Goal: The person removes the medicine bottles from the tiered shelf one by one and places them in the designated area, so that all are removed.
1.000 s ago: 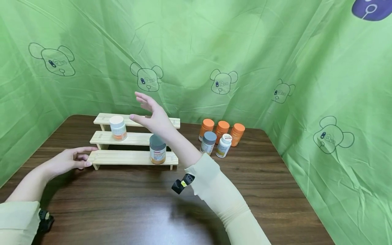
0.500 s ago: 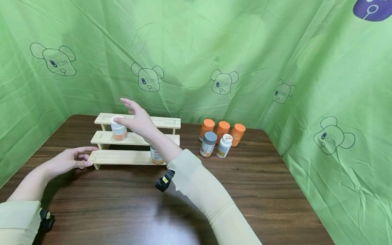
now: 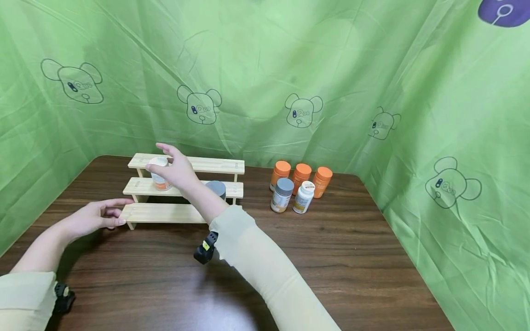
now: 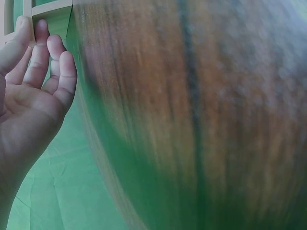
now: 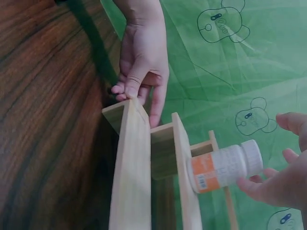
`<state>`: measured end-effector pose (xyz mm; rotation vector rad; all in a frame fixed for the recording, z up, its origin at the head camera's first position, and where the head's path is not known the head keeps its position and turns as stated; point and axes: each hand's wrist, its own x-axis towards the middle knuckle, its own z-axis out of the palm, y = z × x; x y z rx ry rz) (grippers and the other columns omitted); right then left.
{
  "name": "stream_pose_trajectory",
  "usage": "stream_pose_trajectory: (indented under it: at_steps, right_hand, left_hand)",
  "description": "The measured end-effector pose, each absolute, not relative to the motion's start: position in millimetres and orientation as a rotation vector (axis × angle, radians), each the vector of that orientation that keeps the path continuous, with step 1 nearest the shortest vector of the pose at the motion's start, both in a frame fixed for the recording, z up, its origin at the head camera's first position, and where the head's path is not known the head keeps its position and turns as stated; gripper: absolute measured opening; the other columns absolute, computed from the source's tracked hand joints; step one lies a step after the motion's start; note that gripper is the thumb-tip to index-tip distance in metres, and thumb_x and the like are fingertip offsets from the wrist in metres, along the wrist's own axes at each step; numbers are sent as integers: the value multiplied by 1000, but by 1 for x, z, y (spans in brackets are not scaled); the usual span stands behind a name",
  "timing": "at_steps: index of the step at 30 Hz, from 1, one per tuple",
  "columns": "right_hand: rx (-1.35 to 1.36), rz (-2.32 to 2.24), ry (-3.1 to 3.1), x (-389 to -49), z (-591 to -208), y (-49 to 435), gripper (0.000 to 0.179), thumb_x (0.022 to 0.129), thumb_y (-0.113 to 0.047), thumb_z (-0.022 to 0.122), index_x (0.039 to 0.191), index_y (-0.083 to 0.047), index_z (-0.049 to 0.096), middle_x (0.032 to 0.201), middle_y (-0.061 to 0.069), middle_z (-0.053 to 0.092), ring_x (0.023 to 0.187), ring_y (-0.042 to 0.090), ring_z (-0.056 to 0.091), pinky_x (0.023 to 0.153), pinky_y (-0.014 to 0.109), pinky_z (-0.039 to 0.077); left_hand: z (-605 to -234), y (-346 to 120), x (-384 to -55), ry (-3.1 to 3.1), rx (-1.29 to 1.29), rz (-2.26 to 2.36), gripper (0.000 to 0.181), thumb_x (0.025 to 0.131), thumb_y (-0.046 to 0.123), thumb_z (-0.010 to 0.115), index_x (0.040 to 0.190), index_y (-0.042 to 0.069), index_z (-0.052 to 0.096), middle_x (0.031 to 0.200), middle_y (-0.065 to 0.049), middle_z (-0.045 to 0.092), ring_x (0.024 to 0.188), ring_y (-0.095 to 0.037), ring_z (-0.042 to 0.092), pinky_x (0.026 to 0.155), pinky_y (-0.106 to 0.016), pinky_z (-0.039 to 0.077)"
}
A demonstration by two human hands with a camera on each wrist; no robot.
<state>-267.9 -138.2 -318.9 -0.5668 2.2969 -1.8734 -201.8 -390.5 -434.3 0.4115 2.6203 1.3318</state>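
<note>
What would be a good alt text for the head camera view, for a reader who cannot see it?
A person's right hand reaches with spread fingers for a white-capped bottle on the middle step of a three-step wooden rack, while the left hand touches the rack's lowest step at its left end. Five more bottles stand to the right on the dark wooden table.

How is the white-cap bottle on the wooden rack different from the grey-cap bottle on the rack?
The white-cap bottle stands on the middle step of the rack; the grey-cap bottle stands lower and further right. The white-cap bottle has the right hand open around it; the grey-cap bottle is mostly hidden behind that arm, with no hand on it. Their caps differ: white against grey. Both stand upright.
</note>
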Motion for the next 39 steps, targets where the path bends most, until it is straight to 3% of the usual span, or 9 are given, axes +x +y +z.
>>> stream_pose_trajectory:
  at_steps: [9, 16, 24, 39]
  right_hand:
    - [-489, -1980, 2256, -270, -334, -144, 49, 80, -16, 76, 125, -27, 60, 129, -10, 56, 109, 7, 53, 84, 20, 44]
    - [-437, -2094, 2135, -271, -348, -148, 44, 80, -7, 74, 122, -16, 62, 107, -6, 65, 91, 2, 56, 78, 17, 45]
    - [-439, -2165, 2179, -272, -357, -152, 38, 81, -3, 72, 117, -16, 65, 113, -3, 67, 98, 3, 58, 84, 17, 45]
    - [-377, -2206, 2213, -265, -356, -150, 36, 79, -2, 73, 111, -17, 69, 101, -7, 67, 92, -1, 58, 82, 17, 45]
  left_hand:
    - [-436, -391, -202, 2613, 418, 1347, 55, 89, 12, 65, 137, 1, 40, 92, -2, 69, 71, -10, 60, 62, -28, 50]
    - [-438, -392, -203, 2611, 430, 1360, 55, 89, 10, 64, 137, 0, 40, 92, -3, 69, 71, -10, 61, 63, -28, 51]
    - [-438, -392, -203, 2617, 425, 1353, 55, 89, 11, 65, 137, 1, 41, 92, -2, 69, 70, -11, 60, 61, -28, 49]
    - [-438, -391, -202, 2625, 437, 1350, 54, 89, 10, 64, 136, -1, 41, 92, -1, 70, 75, -10, 62, 62, -27, 48]
